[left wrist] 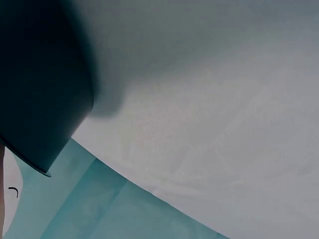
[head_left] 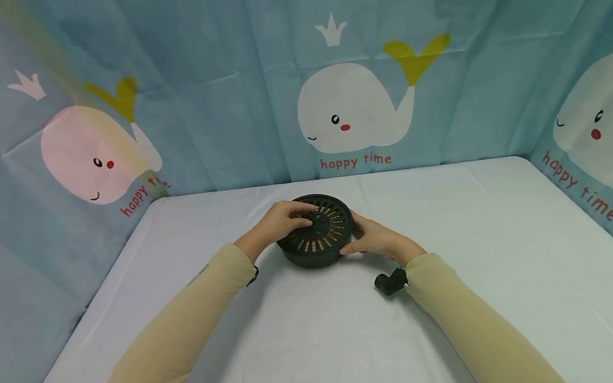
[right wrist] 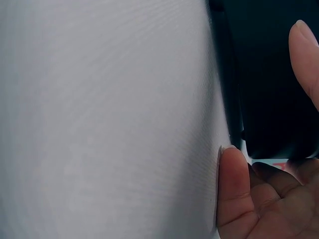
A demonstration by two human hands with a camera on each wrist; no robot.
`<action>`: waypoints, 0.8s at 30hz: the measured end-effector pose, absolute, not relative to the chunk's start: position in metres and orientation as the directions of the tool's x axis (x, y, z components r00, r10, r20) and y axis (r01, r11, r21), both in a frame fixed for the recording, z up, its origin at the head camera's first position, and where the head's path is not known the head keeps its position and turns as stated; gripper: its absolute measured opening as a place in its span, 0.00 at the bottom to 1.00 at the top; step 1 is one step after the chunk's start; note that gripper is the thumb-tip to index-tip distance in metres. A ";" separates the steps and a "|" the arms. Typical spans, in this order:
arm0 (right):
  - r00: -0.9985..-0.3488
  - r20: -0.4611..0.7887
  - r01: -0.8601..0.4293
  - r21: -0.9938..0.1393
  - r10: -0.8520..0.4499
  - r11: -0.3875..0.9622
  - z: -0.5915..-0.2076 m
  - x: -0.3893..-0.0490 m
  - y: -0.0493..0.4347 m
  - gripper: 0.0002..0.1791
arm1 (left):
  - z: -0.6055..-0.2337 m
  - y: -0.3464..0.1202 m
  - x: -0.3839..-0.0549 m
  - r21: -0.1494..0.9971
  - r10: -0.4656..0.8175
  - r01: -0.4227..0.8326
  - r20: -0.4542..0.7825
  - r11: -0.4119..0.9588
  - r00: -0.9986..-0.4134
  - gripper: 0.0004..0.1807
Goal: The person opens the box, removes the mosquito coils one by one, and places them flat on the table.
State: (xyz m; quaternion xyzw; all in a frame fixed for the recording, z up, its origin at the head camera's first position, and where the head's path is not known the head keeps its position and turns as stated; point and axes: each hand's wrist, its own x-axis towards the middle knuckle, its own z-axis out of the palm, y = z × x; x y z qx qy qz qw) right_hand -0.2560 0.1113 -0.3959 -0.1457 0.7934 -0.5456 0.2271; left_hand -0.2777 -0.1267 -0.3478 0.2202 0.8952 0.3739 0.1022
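Observation:
A round dark green container (head_left: 312, 259) with a slotted lid (head_left: 323, 229) sits toward the back of the white table; tan material shows through the radial slots. My left hand (head_left: 283, 219) reaches over the lid from the left, thumb and fingers bent together near its middle. From the right, my right hand (head_left: 374, 238) grips the container's side, thumb in front and fingers round the back. The right wrist view has the thumb (right wrist: 303, 55) against the dark wall, with the little finger low by the tablecloth. Close up in the left wrist view is the container's smooth side (left wrist: 40, 84).
A white cloth covers the table (head_left: 298, 344). Light blue curtains (head_left: 210, 90) printed with whales stand behind and at both sides. A small black device (head_left: 391, 282) is strapped at my right wrist, below the sleeve's cuff.

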 end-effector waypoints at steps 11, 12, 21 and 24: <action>-0.853 -0.212 0.027 -0.931 -0.477 0.365 -0.394 -0.255 0.111 0.60 | -0.349 -0.127 -0.285 0.700 0.472 0.332 -0.010 0.633 -0.881 0.19; -0.853 -0.211 0.024 -0.930 -0.478 0.367 -0.394 -0.254 0.111 0.60 | -0.349 -0.127 -0.285 0.698 0.474 0.336 -0.005 0.632 -0.881 0.19; -0.855 -0.191 0.000 -0.930 -0.483 0.368 -0.393 -0.254 0.111 0.59 | -0.348 -0.127 -0.284 0.695 0.471 0.359 0.032 0.623 -0.881 0.17; -0.856 -0.198 0.006 -0.928 -0.478 0.374 -0.393 -0.254 0.112 0.58 | -0.348 -0.126 -0.283 0.691 0.461 0.356 0.037 0.629 -0.887 0.17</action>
